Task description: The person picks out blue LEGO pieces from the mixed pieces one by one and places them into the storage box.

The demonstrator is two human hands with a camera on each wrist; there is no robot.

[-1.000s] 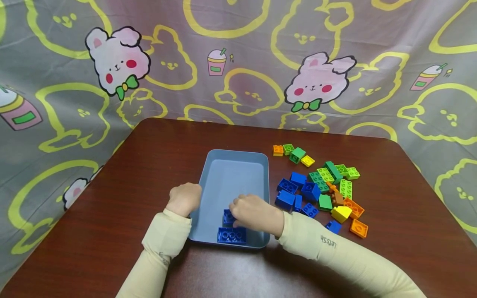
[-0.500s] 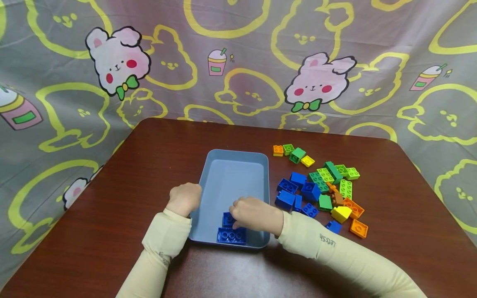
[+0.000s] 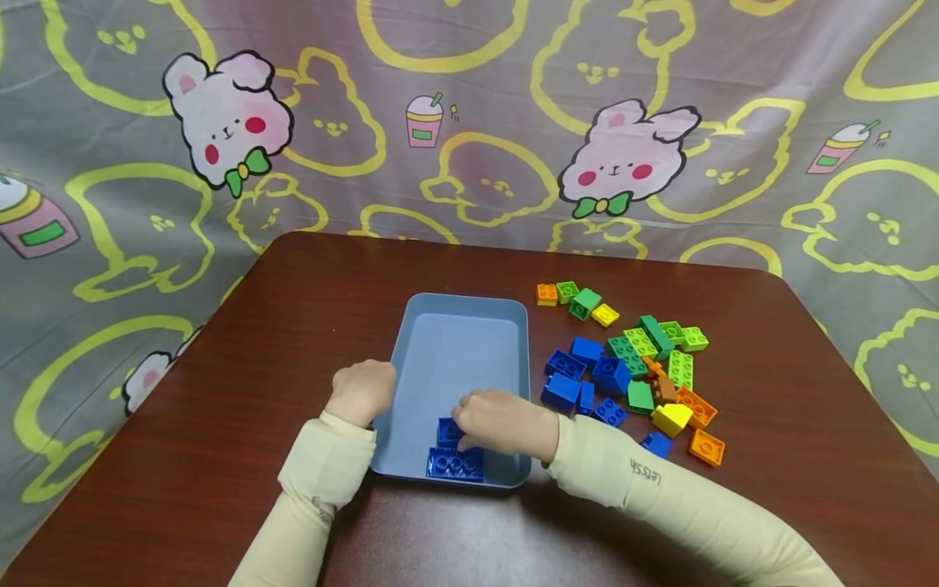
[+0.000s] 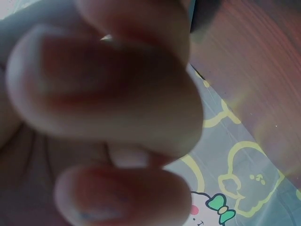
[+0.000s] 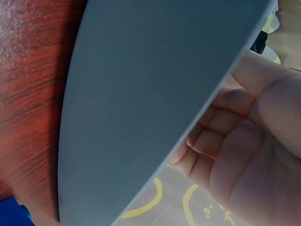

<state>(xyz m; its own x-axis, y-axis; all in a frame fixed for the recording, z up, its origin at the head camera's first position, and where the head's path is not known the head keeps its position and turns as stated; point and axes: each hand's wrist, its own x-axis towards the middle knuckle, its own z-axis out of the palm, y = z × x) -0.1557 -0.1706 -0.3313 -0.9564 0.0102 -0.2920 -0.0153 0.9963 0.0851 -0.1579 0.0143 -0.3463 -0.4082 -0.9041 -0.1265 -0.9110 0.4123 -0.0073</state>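
A blue-grey tray (image 3: 469,342) lies on the table, and my left hand (image 3: 363,393) grips its left rim with curled fingers. The left wrist view shows those fingers (image 4: 117,94) very close and blurred. My right hand (image 3: 506,424) reaches over the tray's right side and pinches a small blue building brick (image 3: 447,432); fingers cover part of it. Just nearer to me, a longer blue brick (image 3: 455,465) lies by the tray's near wall, its hollow side up. In the right wrist view the tray wall (image 5: 146,103) hides the right fingertips.
Right of the tray lie several loose bricks: blue (image 3: 562,391), green (image 3: 627,356), yellow (image 3: 671,420) and orange (image 3: 707,447). A smaller row with a green brick (image 3: 584,303) sits farther back. A patterned curtain (image 3: 499,163) hangs behind the table (image 3: 330,310).
Between one second and half a second ago, the small blue brick shifted slightly toward me, up to the longer one. My right hand has barely moved; the left stays at the rim.
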